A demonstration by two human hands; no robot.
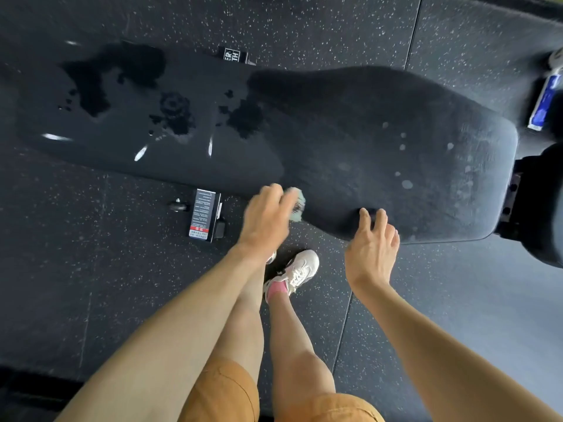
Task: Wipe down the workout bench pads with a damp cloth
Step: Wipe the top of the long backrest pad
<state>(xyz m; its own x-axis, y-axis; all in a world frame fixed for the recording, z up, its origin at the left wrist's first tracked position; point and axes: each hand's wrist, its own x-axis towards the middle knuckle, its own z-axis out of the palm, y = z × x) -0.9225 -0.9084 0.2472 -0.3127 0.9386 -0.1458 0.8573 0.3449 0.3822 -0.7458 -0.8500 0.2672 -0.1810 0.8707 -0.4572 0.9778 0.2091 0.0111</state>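
Cloth [297, 208] sits under the left hand [268, 214] at the bench pad's [365, 132] six o'clock edge; blur hides whether the fingers pinch or press it. Right hand [371, 248], relaxed and empty, rests fingertips on the edge toward four o'clock. Recommend firm, overlapping strokes toward three o'clock, where pale spots show.

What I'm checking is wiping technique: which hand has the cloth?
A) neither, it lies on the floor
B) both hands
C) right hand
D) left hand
D: the left hand holds the pale green cloth against the near edge of the bench pad; the right hand only rests fingertips there.
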